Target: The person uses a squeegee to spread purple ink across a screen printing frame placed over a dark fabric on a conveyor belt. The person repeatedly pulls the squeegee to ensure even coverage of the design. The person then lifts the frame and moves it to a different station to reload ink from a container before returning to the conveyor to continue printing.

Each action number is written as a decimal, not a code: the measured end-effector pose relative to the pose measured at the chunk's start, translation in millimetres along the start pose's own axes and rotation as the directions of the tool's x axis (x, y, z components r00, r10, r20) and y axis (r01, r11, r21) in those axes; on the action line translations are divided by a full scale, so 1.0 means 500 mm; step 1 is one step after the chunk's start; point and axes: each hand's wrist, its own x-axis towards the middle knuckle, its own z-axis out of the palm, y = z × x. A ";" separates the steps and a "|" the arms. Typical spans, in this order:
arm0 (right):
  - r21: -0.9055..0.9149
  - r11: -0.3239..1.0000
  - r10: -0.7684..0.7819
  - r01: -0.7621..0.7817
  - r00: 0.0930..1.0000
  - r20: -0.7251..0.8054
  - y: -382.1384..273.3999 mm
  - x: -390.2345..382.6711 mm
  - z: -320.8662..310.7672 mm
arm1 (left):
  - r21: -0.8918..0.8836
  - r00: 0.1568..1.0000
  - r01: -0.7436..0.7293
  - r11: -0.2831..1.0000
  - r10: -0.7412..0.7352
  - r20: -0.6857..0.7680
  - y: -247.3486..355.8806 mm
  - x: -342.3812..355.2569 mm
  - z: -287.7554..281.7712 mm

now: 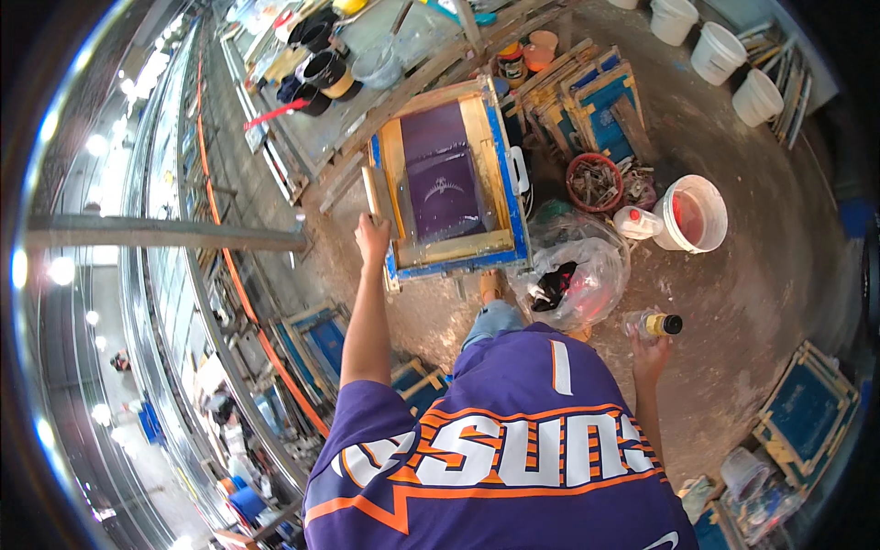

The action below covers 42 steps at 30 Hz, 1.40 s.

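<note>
A screen printing frame [458, 247] of wood with blue tape along its edges rests in front of me, its mesh showing dark purple with a pale curved mark. Along its left side stands a light wooden bar [370, 191], perhaps a squeegee handle. My left hand [372, 238] is closed around the bar's near end, beside the frame. Off to the right and low, my right hand [650, 356] grips a clear plastic bottle [639, 323] with a yellow label and black cap. The bottle is tilted, well apart from the frame.
Right of the frame sit a clear plastic bag [596, 275], a white bucket [713, 215], a white jug [637, 223] and a red basket [594, 181]. Stacked screens [605, 105] lean behind. A metal post [165, 233] crosses the left; paint tubs [328, 75] stand beyond the frame.
</note>
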 end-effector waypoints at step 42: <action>0.211 0.970 0.134 -0.120 0.990 -0.052 0.036 -0.022 0.071 | 0.070 0.761 -0.465 0.883 0.358 0.541 0.186 -0.084 0.104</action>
